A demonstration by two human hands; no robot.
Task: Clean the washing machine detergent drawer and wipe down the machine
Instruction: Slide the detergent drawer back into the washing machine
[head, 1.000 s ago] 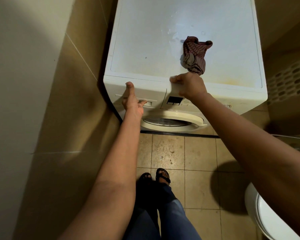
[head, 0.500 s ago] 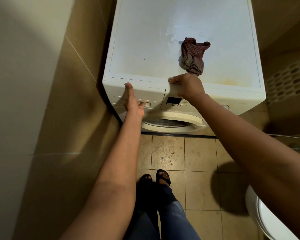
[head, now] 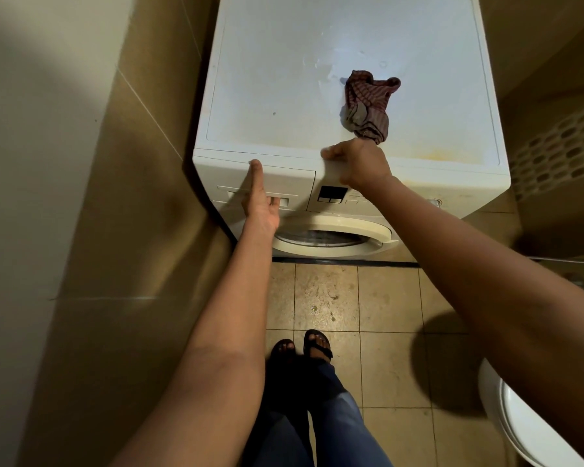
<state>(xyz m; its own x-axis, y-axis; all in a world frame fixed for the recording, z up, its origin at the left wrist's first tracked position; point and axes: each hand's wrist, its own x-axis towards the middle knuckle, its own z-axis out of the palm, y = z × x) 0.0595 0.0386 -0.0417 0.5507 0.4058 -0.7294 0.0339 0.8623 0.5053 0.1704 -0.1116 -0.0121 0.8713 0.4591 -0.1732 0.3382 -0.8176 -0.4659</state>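
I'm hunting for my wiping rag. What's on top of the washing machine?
A crumpled striped cloth lies on the washing machine lid near its front edge, wet smears beside it. The right hand grips that edge. The surface under the cloth is covered.

I identify this location as a domestic bathroom that doubles as a laundry corner. Indicators: a white front-loading washing machine point(head: 317, 79), fitted with a detergent drawer point(head: 290, 180) and a round porthole door point(head: 334, 230), stands in a narrow recess between walls faced with large beige wall tiles point(head: 142, 203). Square, stained floor tiles point(head: 388, 332) cover the ground. A white toilet point(head: 526, 429) shows at lower right. A perforated basket point(head: 560, 146) stands just beside the machine.
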